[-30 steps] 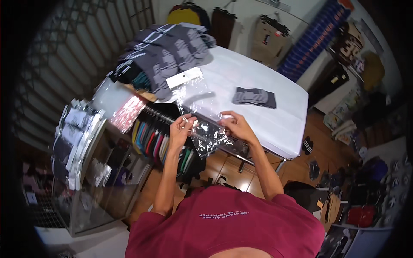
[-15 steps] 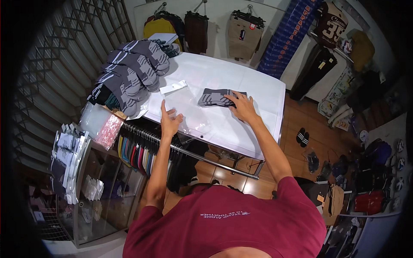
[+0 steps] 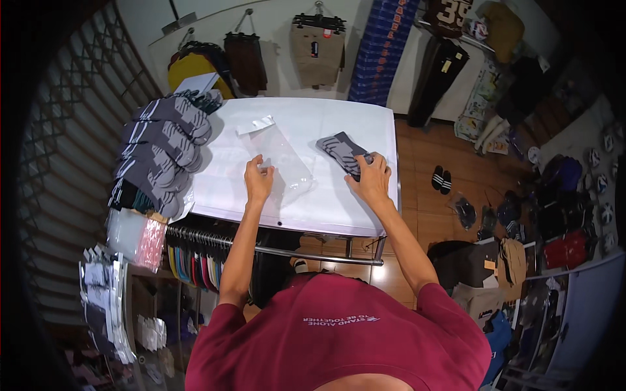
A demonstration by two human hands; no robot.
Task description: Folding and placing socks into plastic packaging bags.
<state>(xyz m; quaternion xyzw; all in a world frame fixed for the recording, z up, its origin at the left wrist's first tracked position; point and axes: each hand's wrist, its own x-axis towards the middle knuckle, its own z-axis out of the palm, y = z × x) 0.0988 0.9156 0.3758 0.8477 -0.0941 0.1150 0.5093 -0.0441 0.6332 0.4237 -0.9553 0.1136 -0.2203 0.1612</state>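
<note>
Grey patterned socks (image 3: 339, 150): folded into a flat bundle on the right part of the tabletop, lying at a slant; the far left end shows free, while the near right end lies under the fingers of the right hand (image 3: 370, 177).
Right hand: closed over that near end, fingers across the top and thumb along the near side, holding the bundle.
Left hand (image 3: 259, 180): loosely curled, thumb and forefinger a little apart; well apart from the socks, to their left.
Clear bag (image 3: 285, 156): flat on the table between the left hand and the socks, its white header strip (image 3: 259, 126) at the far end; its left edge runs right beside the left hand, and whether they touch I cannot tell.
White tabletop (image 3: 313, 212): bears bundle, bag and, along its left side, a heap of similar grey socks (image 3: 163, 140), toes pointing right.
Metal rail (image 3: 319, 256): along the table's near side, with coloured garments (image 3: 195, 266) hanging at its left.
Tiled floor (image 3: 417, 212): striped black slides (image 3: 441, 180) rest right of the table.
</note>
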